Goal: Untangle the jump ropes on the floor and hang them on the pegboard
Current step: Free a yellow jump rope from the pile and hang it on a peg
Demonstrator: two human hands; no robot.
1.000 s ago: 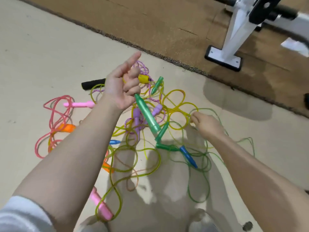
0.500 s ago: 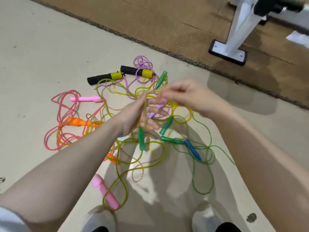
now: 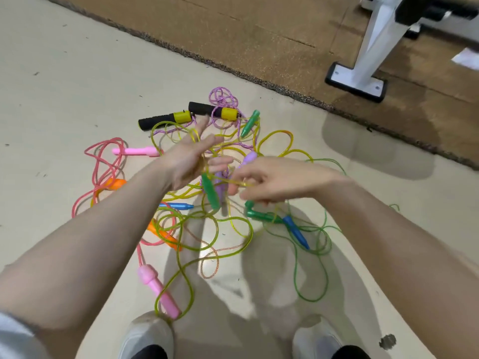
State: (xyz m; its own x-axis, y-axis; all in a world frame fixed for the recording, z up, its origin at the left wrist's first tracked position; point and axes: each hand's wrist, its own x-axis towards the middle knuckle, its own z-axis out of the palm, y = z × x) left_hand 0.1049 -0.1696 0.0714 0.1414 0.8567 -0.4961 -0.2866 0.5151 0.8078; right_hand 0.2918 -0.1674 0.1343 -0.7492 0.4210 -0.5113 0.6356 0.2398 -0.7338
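While the tangled jump ropes (image 3: 207,229) sprawl across the floor (image 3: 64,86), the left hand (image 3: 189,161), fingers spread, carries a yellow cord (image 3: 201,154) with its green handle (image 3: 210,190) dangling; the right hand (image 3: 269,182) pinches that cord.

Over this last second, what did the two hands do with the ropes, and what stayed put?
The left hand lowered and opened; its green handle now dangles from the yellow-green cord draped over the palm. The right hand left the floor loops, came across and now pinches that cord. The pile on the floor stayed as it was.
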